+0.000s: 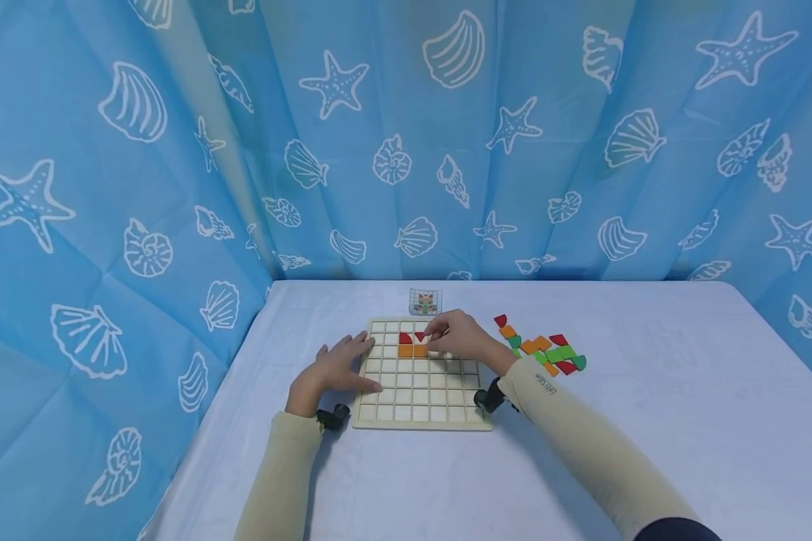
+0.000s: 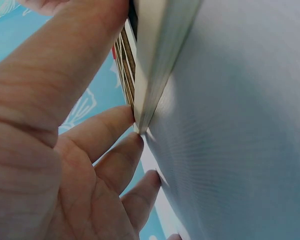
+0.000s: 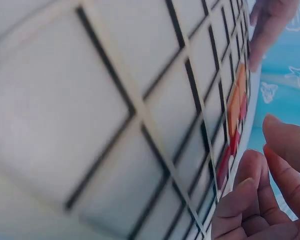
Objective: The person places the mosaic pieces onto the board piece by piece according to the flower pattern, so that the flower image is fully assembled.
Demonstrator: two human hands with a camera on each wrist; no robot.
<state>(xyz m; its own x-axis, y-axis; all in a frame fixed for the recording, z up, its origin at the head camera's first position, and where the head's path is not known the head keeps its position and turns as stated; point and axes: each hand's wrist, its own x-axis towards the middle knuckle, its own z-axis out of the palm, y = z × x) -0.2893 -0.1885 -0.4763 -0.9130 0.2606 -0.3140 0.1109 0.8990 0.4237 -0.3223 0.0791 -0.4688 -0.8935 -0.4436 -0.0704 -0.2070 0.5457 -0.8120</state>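
Observation:
A pale wooden grid board (image 1: 386, 398) lies on the table. In it sit a red quarter-round piece (image 1: 405, 338), two orange squares (image 1: 404, 351) and a smaller red piece (image 1: 419, 336) partly covered by fingers. My left hand (image 1: 338, 366) is spread at the board's left edge, thumb over the near cells; in the left wrist view, its fingertips (image 2: 135, 140) touch the board's side. My right hand (image 1: 462, 335) hovers over the upper right cells, fingers bent, fingertips right beside the small red piece. The right wrist view shows nothing between its fingers (image 3: 287, 142).
Loose red, orange and green pieces (image 1: 541, 347) lie scattered right of the board, beyond the right wrist. A small pattern card (image 1: 425, 301) with a coloured figure on a grid lies behind the board. A blue shell-print curtain (image 1: 392, 203) hangs behind the white table (image 1: 649, 376).

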